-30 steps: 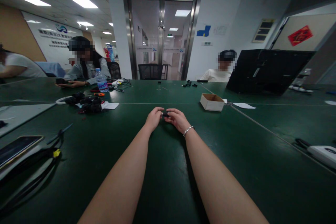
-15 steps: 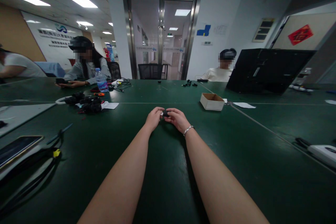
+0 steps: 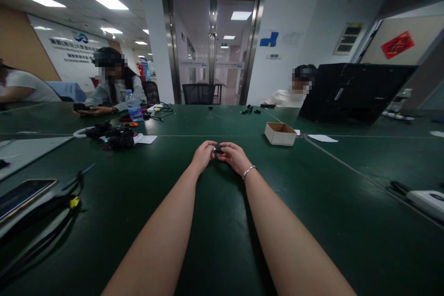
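Pinching sm. blk item (image 3: 218,150) w/ our L hand (image 3: 202,155) & R hand (image 3: 236,156); prob. 2-handed fingertip step, next move calls for steady, fine grip.

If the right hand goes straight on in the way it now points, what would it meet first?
Probably the left hand, just beyond the small black object that the right hand holds; depth is unclear.

left grip (image 3: 202,157) and right grip (image 3: 236,157) hold black piece (image 3: 218,149).
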Demonstrator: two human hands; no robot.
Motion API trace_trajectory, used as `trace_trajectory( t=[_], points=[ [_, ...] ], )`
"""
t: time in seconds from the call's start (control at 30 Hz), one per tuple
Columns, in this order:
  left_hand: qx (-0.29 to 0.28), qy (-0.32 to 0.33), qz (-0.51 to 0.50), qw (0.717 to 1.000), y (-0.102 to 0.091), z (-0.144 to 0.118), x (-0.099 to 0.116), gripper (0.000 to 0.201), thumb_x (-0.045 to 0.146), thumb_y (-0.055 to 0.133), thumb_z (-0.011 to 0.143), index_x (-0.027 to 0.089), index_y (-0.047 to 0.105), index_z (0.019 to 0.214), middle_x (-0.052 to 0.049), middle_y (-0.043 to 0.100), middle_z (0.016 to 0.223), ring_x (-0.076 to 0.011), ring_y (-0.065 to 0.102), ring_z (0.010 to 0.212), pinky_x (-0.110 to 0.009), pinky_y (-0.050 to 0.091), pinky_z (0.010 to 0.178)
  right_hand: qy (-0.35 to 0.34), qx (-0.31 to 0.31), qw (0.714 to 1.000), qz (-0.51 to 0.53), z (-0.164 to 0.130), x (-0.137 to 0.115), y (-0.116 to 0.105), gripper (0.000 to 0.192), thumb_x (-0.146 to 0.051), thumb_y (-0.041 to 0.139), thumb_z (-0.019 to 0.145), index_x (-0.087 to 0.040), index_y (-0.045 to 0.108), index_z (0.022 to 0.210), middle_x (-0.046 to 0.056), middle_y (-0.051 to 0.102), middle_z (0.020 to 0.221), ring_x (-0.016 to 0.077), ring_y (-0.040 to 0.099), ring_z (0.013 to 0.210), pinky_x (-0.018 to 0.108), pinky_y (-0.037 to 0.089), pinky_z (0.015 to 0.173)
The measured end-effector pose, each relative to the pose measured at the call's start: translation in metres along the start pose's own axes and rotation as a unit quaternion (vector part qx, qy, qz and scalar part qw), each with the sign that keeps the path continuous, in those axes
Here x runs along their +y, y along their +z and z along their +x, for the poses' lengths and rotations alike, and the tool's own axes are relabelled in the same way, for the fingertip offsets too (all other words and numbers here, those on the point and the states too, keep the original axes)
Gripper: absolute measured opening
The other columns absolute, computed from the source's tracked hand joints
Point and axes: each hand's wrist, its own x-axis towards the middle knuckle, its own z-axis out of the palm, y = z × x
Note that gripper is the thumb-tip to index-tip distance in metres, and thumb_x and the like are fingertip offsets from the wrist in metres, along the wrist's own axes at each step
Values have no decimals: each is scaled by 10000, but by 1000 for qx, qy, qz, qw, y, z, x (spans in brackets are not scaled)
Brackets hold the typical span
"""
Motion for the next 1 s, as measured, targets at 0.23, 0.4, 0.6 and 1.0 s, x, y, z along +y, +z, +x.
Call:
trace_trajectory(
  t=[0.23, 0.4, 0.6, 1.0],
  points=[
    [61, 25, 9, 998, -2, 1, -2, 203, 344, 504, 787, 156, 550, 846, 35, 496, 573, -87, 440, 480, -195, 346, 494, -2, -44, 991, -128, 1, 2, 4, 128, -28, 557, 798, -137, 543, 864, 9, 624, 671, 101, 600, 453, 149, 462, 377],
    [46, 49, 148, 987, -2, -1, -6, 298, 438, 632, 727, 164, 570, 825, -9, 601, 703, -131, 549, 641, -226, 390, 586, -17, -52, 957, -286, 4, 7, 9, 183, 45, 552, 740, -128, 539, 799, -49, 544, 528, 53, 492, 342, 110, 365, 303],
    [17, 45, 291, 956, 10, -18, 7, 172, 304, 599, 775, 178, 574, 889, -25, 637, 750, -144, 576, 673, -238, 387, 598, -9, -2, 976, -218, -6, 3, 10, 239, -4, 470, 741, -152, 492, 928, -62, 549, 520, 97, 507, 341, 156, 377, 297],
    [-268, 1, 416, 869, -21, -113, 84, 495, 373, 545, 792, 198, 472, 1249, -67, 647, 966, -195, 608, 849, -288, 454, 742, -24, 23, 968, -249, -96, -38, -75, 365, -336, 708, 698, -207, 392, 828, 6, 647, 725, 107, 543, 410, 197, 431, 360]
  ],
)
